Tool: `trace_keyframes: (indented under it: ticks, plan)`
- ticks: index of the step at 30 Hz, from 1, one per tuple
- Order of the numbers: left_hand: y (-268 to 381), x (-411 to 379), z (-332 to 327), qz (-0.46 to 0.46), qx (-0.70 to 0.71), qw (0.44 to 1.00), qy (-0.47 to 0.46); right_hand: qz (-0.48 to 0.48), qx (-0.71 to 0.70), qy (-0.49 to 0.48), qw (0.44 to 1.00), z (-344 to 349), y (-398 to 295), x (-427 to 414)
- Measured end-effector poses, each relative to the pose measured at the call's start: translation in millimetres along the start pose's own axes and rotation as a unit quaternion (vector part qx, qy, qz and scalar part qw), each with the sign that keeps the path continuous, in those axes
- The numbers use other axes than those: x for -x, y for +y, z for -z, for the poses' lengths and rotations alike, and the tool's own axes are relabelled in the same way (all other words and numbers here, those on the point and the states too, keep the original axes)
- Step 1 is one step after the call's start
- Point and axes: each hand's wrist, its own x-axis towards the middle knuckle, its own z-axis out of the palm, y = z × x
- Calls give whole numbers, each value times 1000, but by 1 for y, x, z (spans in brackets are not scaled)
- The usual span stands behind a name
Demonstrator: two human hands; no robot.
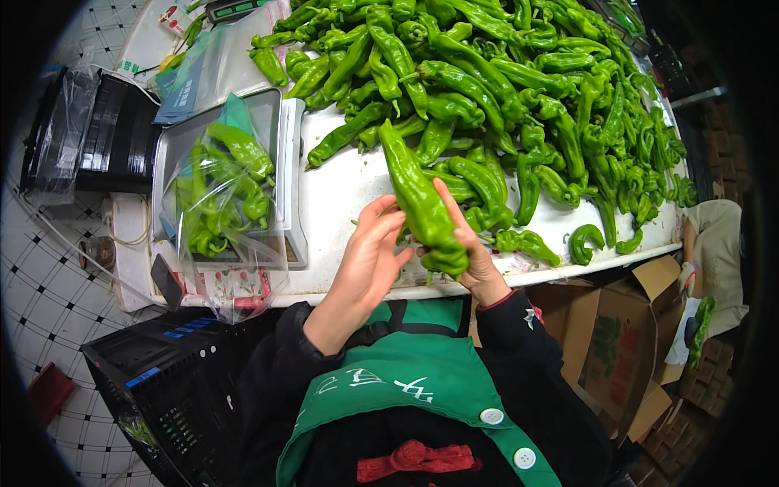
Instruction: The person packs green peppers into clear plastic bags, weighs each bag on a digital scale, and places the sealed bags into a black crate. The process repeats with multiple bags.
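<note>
My right hand (485, 268) grips a long green pepper (421, 198) above the near part of the white table (341, 182). The pepper's narrow tip points away from me, with its broad end by my wrist. My left hand (367, 252) is just left of it, fingers bent and apart, holding nothing; whether a fingertip brushes the pepper I cannot tell. Beyond both hands lies a large heap of green peppers (475, 85). To the left, a clear plastic bag (268, 243) with several green peppers (234, 176) rests on a weighing scale (293, 182).
Flat plastic bags (234, 52) lie behind the scale. A black crate (176, 365) stands below the table at left. Open cardboard boxes (614, 353) sit below at right. Near them, another person's gloved hand (688, 277) shows at the right edge. Loose peppers lie along the table's front edge.
</note>
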Motion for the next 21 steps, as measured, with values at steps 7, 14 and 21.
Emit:
trace_keyframes:
  ticks: [7,14,21]
  plan:
    - [32,91,36,-97,-230,960,-126,-89,-374,-111,916,12,7,1]
    - [32,130,78,-411,-320,846,114,-81,-415,-110,899,3,11,5]
    - [36,137,117,-589,-358,633,352,-85,-370,-121,917,5,18,3]
